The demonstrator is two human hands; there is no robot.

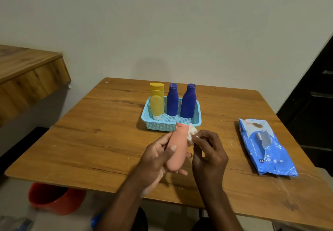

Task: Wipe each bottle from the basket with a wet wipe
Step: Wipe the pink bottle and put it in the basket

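Two hands are over the near middle of the brown wooden table, both forearms coming up from the bottom edge. We see the left hand palm-up under a salmon-pink soft plastic tube bottle; its thumb lies curled across the front of the tube and its fingers wrap beneath, tips showing past the right side, so it grips the bottle. The bottle is lifted off the table and tilted, its flat end pointing away toward the basket. The right hand sits just right of the bottle, back toward us, fingers curled together and pinching a crumpled white wet wipe pressed against the upper right side of the tube. Just beyond the hands, a light blue perforated plastic basket rests on the table holding four upright items: a yellow flip-cap bottle, a yellow tube standing cap-down in front of it, and two dark blue bottles side by side. A blue plastic wet-wipe pack lies flat well to the right. An orange-red bucket sits on the floor below the table's left near edge.
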